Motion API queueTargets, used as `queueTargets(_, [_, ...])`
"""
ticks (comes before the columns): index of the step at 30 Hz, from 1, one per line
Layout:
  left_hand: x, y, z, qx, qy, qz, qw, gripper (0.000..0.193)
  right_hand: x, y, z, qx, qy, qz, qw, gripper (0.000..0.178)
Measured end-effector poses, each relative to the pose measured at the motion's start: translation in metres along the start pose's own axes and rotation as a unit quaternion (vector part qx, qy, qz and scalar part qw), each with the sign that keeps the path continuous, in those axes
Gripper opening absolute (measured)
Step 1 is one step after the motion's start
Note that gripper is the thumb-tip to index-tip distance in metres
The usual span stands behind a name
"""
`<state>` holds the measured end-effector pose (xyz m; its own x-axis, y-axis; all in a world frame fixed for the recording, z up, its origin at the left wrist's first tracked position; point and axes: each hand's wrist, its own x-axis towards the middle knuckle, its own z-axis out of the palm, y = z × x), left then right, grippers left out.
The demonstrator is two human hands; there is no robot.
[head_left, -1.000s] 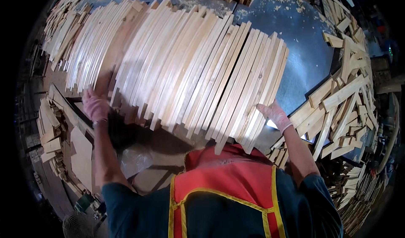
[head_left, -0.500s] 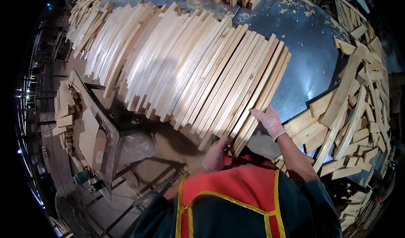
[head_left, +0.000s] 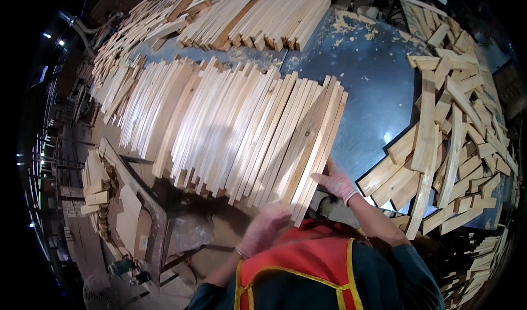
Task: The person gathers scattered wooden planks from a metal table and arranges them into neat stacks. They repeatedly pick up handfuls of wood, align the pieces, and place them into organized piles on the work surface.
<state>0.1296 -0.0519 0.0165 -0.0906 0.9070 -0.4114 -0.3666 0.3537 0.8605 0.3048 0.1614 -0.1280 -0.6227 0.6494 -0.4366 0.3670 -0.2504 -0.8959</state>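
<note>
We've got our right hand [head_left: 336,183] spread against the wooden strips [head_left: 256,140], left hand [head_left: 265,229] too blurry to tell – plus a messy board pile [head_left: 426,140] crowding that right side.

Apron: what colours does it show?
The apron is red, edged yellow; best seen in the head view.

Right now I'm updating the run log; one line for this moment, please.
wooden slats: side by side; left hand: at near ends; right hand: at right edge; wood pieces: heaped right
</note>
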Motion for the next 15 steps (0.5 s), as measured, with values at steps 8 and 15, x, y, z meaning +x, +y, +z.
queueTargets(8, [0.058,0.074,0.004,-0.013,-0.025,-0.078,0.997,0.079,-0.009,-0.035,-0.003,-0.027,0.035,0.048,0.998,0.100])
queueTargets(15, [0.054,0.048,0.013,0.462,0.102,0.133,0.871,0.094,-0.016,-0.037,-0.022,0.240,-0.106,0.146,0.954,0.072])
